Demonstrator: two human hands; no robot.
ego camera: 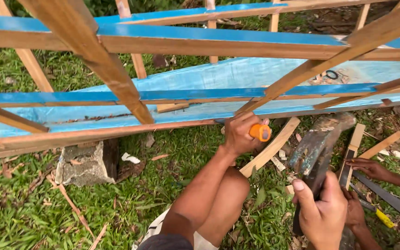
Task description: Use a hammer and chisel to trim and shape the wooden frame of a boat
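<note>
Clamped in the left hand (pixel 240 134): orange-handled tool (pixel 260 132), pressed against the blue-painted wooden frame (pixel 200 95), apparently as a chisel. Worn flat hammer-like tool (pixel 318 155) is gripped in the right hand (pixel 322 213), raised beside it as if for striking.

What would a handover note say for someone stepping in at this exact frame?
Left hand: gripping an orange-handled tool, held against the lower rail of the blue-painted wooden frame.
Right hand: gripping a dark hammer, head raised, not touching the tool.
Another person's hands work with wood strips on the right.
Done: both tools gripped, orange one set at the rail.
Left: no strike landed in view.
</note>
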